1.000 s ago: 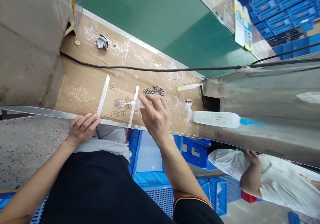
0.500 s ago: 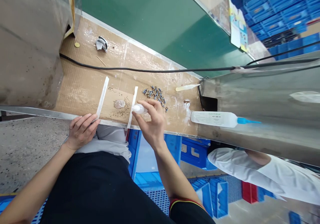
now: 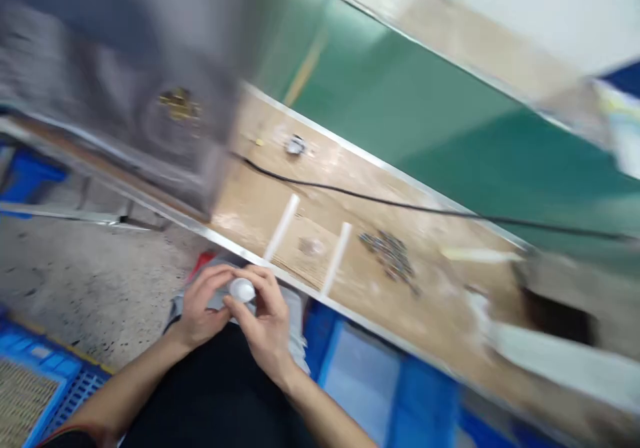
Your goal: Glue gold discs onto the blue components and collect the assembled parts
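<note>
The picture is smeared by motion. My left hand and my right hand meet over my lap, just below the bench edge, with fingers curled round a small white bottle whose round end faces me. Beyond them, on the cardboard-covered bench, lie two white strips with a small clear patch between them. A heap of small metal parts lies to the right of the strips.
A black cable runs across the bench. A green conveyor belt lies behind it and a grey metal box stands at the left. A white glue bottle lies at the right. Blue crates sit under the bench.
My right hand drew the small white bottle back from the bench to my lap. My left hand left the left strip and joined it. The view swung to the left.
</note>
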`<move>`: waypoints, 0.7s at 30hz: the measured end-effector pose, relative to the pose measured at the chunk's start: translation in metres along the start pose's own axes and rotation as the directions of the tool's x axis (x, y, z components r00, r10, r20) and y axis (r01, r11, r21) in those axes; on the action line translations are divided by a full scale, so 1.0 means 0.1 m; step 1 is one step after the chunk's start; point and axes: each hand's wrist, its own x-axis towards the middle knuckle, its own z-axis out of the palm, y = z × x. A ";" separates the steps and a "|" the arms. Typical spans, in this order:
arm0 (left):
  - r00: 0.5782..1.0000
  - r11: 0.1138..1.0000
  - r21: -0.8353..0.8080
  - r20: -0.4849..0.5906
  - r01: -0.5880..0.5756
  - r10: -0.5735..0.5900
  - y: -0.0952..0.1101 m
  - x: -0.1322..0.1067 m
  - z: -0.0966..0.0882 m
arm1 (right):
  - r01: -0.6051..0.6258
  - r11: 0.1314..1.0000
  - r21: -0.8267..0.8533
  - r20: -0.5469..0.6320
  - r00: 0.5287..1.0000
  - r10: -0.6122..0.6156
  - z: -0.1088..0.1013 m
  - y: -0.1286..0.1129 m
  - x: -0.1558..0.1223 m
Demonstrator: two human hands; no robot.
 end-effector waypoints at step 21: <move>0.766 0.802 0.467 -0.642 0.373 0.017 -1.86 2.09 -3.62 | 0.100 0.985 -0.140 0.411 0.911 -0.034 0.09 0.68 0.06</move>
